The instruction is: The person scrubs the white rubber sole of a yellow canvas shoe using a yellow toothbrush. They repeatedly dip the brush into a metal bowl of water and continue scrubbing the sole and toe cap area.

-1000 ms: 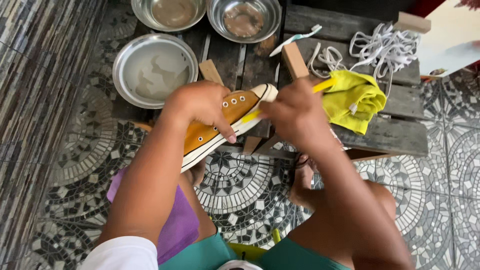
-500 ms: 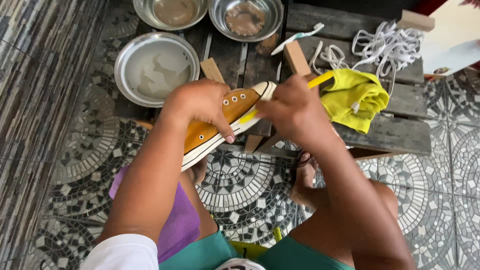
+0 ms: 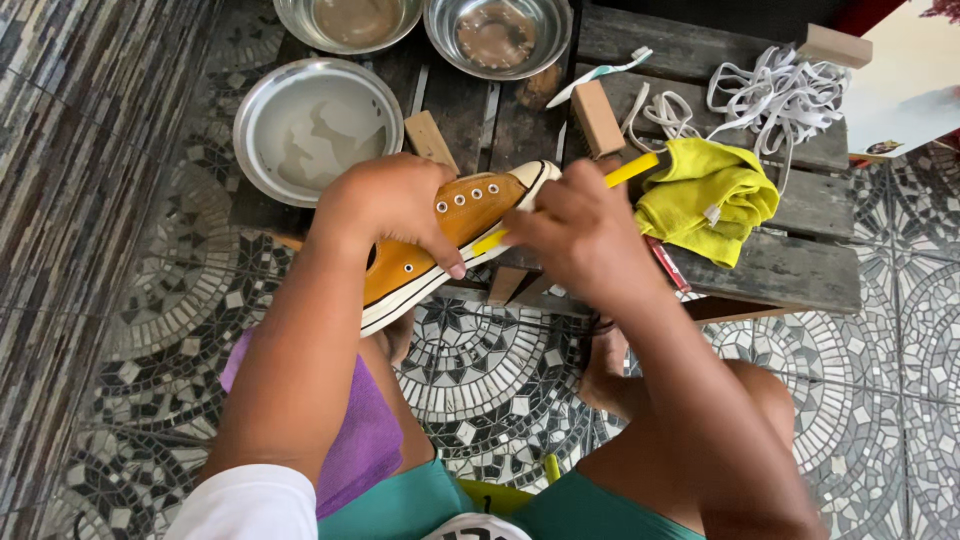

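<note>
My left hand (image 3: 385,205) grips a mustard-yellow canvas sneaker (image 3: 445,235) with a white sole and toe cap, holding it on its side above the front edge of a wooden pallet table (image 3: 790,270). My right hand (image 3: 580,235) is closed around a yellow-handled brush (image 3: 620,175) whose working end sits against the shoe's sole near the toe. The brush head is hidden between my hand and the shoe.
Three metal bowls hold water: one at left (image 3: 315,125), two at the back (image 3: 345,20) (image 3: 497,35). A yellow cloth (image 3: 715,195), white laces (image 3: 775,95), a toothbrush (image 3: 600,72) and wooden blocks (image 3: 596,115) lie on the pallet. Patterned tile floor lies below.
The hands and shoe hold nearly the same pose; my right hand has shifted slightly along the sole with the brush.
</note>
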